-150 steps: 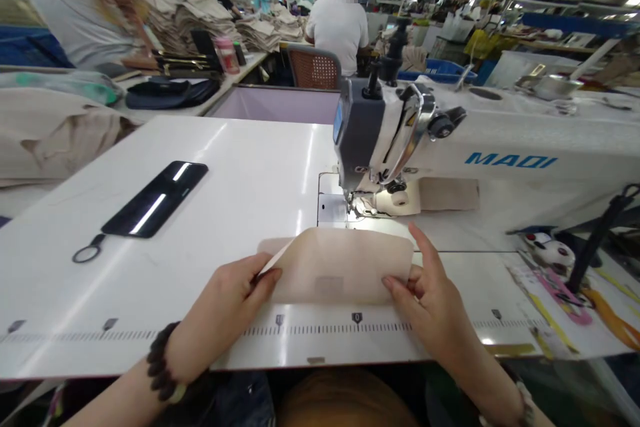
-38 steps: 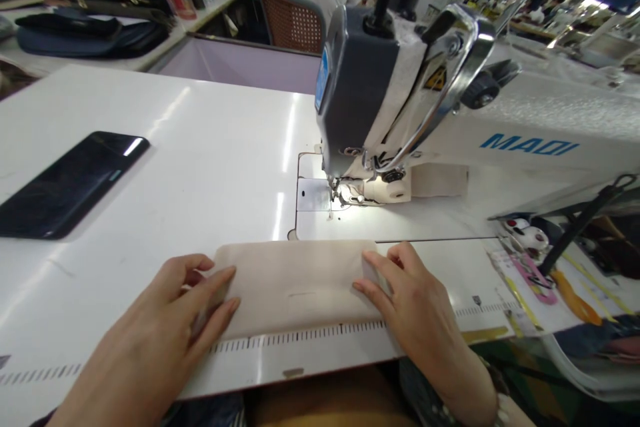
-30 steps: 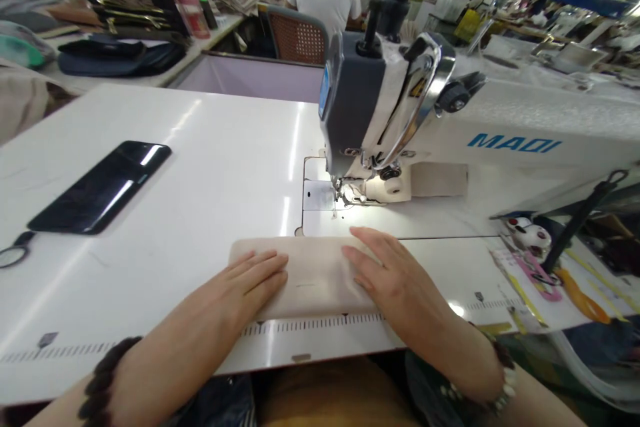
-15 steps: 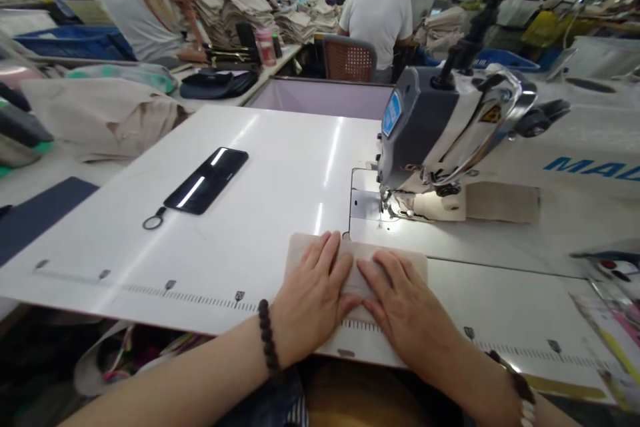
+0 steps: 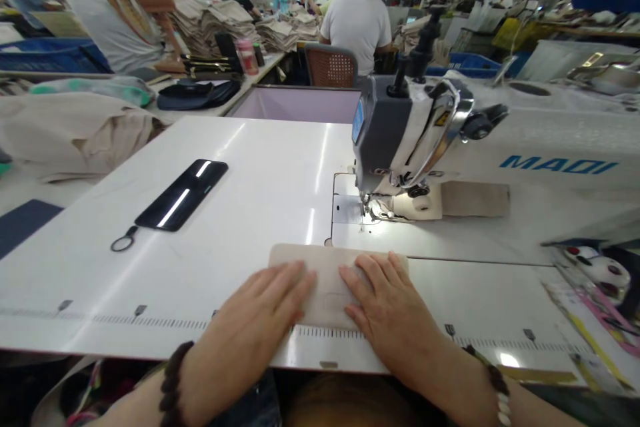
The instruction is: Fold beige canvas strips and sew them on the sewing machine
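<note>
Pinch released: my left hand (image 5: 255, 310) and right hand (image 5: 385, 307) now lie spread flat, pressing the folded beige fabric panel (image 5: 330, 273) onto the white sewing table (image 5: 250, 213), just short of the presser foot (image 5: 373, 210).

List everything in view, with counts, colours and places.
sewing machine: one, grey and white, right of centre on the table
sewing table: one, white, ruler markings along its near edge
smartphone: one, black, on the table left of the machine
folded fabric piece: one, beige, near the table's front edge
fabric strip: one, beige, on the machine's right
fabric stacks: several, beige, on the far bench
bottle: one, pink, on that bench
seated co-worker: one, white shirt, beyond the table
left hand: one, flat on the fabric, dark beads at the wrist
right hand: one, flat on the fabric, beads at the wrist
</note>
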{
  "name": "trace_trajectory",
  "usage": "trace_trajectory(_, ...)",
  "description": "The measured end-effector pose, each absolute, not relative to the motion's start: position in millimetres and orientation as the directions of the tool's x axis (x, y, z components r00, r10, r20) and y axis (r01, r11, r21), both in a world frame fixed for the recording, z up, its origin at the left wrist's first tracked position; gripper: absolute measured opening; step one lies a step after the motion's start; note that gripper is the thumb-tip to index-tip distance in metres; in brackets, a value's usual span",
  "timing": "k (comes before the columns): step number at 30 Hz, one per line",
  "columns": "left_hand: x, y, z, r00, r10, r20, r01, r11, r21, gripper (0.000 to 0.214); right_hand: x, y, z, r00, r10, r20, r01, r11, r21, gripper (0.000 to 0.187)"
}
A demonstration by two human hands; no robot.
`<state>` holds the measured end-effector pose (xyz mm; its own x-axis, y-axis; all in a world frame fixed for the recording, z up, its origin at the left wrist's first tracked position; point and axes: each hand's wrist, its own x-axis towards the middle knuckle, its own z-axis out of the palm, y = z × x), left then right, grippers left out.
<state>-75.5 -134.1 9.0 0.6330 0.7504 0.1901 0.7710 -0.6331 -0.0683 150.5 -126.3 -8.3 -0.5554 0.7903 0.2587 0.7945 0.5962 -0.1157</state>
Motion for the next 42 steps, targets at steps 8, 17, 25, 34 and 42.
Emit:
trace_trajectory(8, -38.0, -42.0, 16.1, 0.709, 0.705, 0.034, 0.703, -0.701, -0.123, 0.051, 177.2, -91.2, 21.5, -0.724, 0.686, 0.076, 0.674, 0.726, -0.134, 0.025)
trace_trajectory(17, 3.6, -10.1, 20.2, 0.767, 0.642, 0.012, 0.642, -0.767, 0.01, 0.014, 199.0, -46.1, 1.5, -0.808, 0.545, 0.223, 0.556, 0.831, -0.02, 0.031)
trace_trajectory(25, 1.8, -6.0, 2.7, 0.73, 0.663, 0.166, 0.669, -0.742, 0.023, 0.024, 202.7, -46.8, -8.1, -0.705, 0.656, 0.268, 0.662, 0.745, -0.083, 0.024)
trace_trajectory(34, 2.1, 0.5, 2.9, 0.724, 0.669, 0.168, 0.669, -0.74, 0.063, 0.025, 199.9, -46.0, -9.2, -0.683, 0.677, 0.276, 0.685, 0.724, -0.082, 0.03)
trace_trajectory(42, 2.9, 0.5, 3.9, 0.723, 0.667, 0.181, 0.672, -0.739, 0.041, 0.027, 199.3, -45.8, -8.0, -0.674, 0.688, 0.268, 0.695, 0.714, -0.087, 0.033)
